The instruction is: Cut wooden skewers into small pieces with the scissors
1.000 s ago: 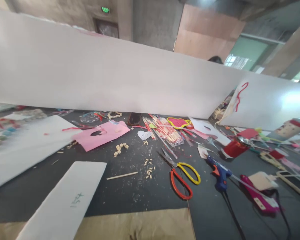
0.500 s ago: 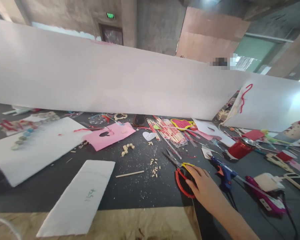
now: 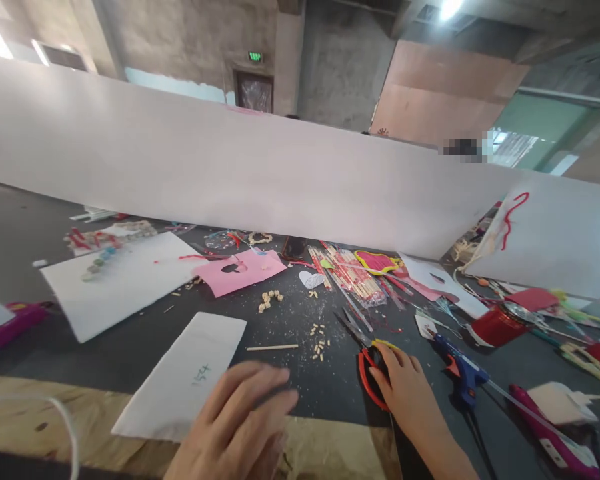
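My right hand (image 3: 403, 390) lies on the handles of the red and yellow scissors (image 3: 367, 353) on the dark table top, fingers curled over the loops. My left hand (image 3: 240, 427) hovers low at the front edge with its fingers stretched forward and slightly blurred, holding nothing. It is beside a white paper strip (image 3: 185, 377) with green writing. A thin wooden stick (image 3: 271, 347) and small wood bits (image 3: 320, 341) lie between the two hands.
A long white board (image 3: 220, 167) stands across the table's far side. A pink paper (image 3: 240, 271), a white sheet (image 3: 123, 283), a stick bundle (image 3: 347, 273), a blue glue gun (image 3: 460, 370), a red cup (image 3: 495, 327) and a magenta tool (image 3: 555, 433) lie around.
My left hand has come into view at the front edge. My right hand arrived on the scissors half a second ago and has settled further over the handles. The view has tilted and shifted.
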`<action>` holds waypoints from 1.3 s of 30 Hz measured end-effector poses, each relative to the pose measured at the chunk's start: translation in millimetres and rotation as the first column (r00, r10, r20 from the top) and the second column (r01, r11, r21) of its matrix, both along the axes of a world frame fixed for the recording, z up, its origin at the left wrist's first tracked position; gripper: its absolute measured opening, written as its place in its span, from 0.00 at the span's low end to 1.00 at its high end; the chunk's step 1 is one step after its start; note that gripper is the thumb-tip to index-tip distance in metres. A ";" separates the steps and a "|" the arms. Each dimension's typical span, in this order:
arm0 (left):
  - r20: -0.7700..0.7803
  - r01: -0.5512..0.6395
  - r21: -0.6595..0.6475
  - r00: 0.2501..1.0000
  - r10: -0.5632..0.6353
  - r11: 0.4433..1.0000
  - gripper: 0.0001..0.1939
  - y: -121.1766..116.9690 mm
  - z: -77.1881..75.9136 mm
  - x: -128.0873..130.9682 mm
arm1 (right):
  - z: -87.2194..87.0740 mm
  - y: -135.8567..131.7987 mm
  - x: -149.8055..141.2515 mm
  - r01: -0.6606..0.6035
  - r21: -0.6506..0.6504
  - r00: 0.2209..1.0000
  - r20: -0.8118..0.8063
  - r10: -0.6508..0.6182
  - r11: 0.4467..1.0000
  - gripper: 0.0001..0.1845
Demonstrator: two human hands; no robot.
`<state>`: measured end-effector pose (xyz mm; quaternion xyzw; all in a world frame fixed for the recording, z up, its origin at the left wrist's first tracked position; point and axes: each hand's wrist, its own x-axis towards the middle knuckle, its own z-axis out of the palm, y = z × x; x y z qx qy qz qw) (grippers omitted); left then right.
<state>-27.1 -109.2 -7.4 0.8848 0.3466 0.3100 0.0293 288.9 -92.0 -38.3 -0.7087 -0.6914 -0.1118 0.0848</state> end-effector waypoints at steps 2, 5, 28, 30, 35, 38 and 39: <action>-0.032 -0.023 -0.046 0.999 0.021 0.999 0.17 20.8 17.5 12.4 | -0.6 -0.6 1.1 -0.001 0.024 0.999 -0.043 0.002 1.000 0.19; -0.130 -0.036 -0.132 0.991 0.019 0.991 0.15 46.3 26.0 22.9 | -0.3 -2.4 5.5 0.017 0.053 0.985 -0.171 -0.008 0.998 0.19; -0.422 -0.351 -0.246 0.878 0.226 0.904 0.11 126.1 11.6 21.4 | 6.8 -30.3 -28.3 0.303 -0.033 0.626 -0.747 -0.225 0.952 0.33; -0.406 -0.347 -0.261 0.886 0.224 0.901 0.11 132.7 9.4 19.9 | 2.0 -31.0 -27.4 0.283 0.007 0.702 -0.682 -0.202 0.959 0.32; -0.349 -0.247 -0.307 0.927 0.133 0.919 0.11 137.4 -0.7 29.0 | -14.0 -30.4 -26.2 0.204 0.106 0.853 -0.507 -0.124 0.973 0.31; -0.318 -0.169 -0.364 0.947 0.048 0.916 0.08 133.8 -5.0 35.0 | -20.7 -30.7 -25.3 0.141 0.140 0.900 -0.430 -0.068 0.980 0.29; -0.312 -0.142 -0.375 0.950 0.019 0.916 0.07 132.1 -5.8 36.1 | -21.7 -30.8 -25.0 0.130 0.143 0.909 -0.412 -0.061 0.981 0.28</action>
